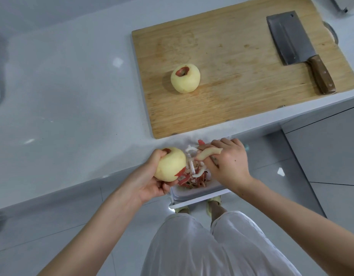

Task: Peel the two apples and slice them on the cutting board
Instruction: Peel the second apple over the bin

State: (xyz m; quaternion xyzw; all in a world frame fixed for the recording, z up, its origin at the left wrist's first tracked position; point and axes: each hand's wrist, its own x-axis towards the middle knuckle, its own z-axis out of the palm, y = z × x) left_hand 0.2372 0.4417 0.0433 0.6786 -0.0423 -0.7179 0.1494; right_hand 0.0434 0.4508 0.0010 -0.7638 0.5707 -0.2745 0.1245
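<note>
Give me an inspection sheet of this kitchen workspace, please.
Surface: pale grey countertop, rectangular wooden cutting board on it.
Job's things: peeled yellow apple and steel cleaver with wooden handle lie on the board, apart; second apple shows a red skin patch.
Clutter: red and pale peelings in white bin below the counter edge.
Grippers: left hand holds second apple; right hand grips white peeler.
Cables: nothing seen.
Surroundings: grey tiled floor, grey cabinet fronts.

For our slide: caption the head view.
Left hand holds a nearly peeled apple; right hand grips the peeler above the scrap bin.
</note>
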